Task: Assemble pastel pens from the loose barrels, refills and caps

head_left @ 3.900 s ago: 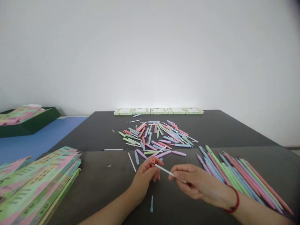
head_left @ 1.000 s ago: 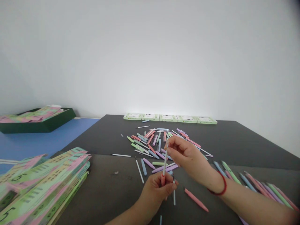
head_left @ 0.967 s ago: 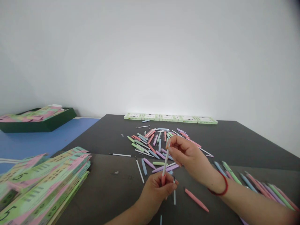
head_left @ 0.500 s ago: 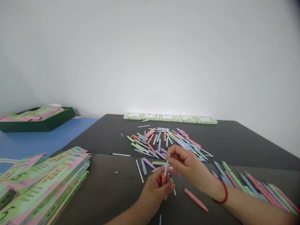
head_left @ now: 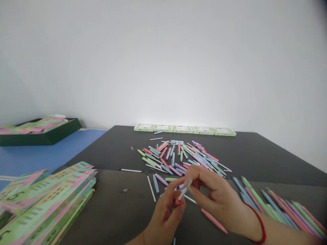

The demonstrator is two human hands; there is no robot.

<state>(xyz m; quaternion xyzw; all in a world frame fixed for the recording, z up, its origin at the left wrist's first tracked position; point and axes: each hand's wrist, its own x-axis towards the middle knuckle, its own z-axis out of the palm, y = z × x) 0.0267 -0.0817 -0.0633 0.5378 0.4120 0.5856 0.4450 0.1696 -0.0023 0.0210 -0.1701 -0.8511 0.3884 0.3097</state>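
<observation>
In the head view, my left hand [head_left: 165,217] is closed around a red pen barrel [head_left: 179,200], of which only the open end shows. A white pen refill [head_left: 184,193] slants up out of that end, pinched near its upper tip by my right hand [head_left: 217,200]. How deep the refill sits is hidden. Beneath my right fingers lies a red pen piece [head_left: 214,221] on the dark table [head_left: 114,200]. Another white refill [head_left: 151,189] and a blue pen piece [head_left: 156,183] rest left of my hands.
Behind my hands spreads a heap of coloured pen parts and refills [head_left: 173,156]. Several light green boxes [head_left: 182,129] line the far edge. Pens [head_left: 281,206] lie in rows at right. Printed cardboard packs [head_left: 48,200] are stacked at left, near a dark green tray [head_left: 51,137].
Both hands have come slightly lower and nearer to me. The refill now leans further right, and my right hand covers the upper end of the loose red pen piece.
</observation>
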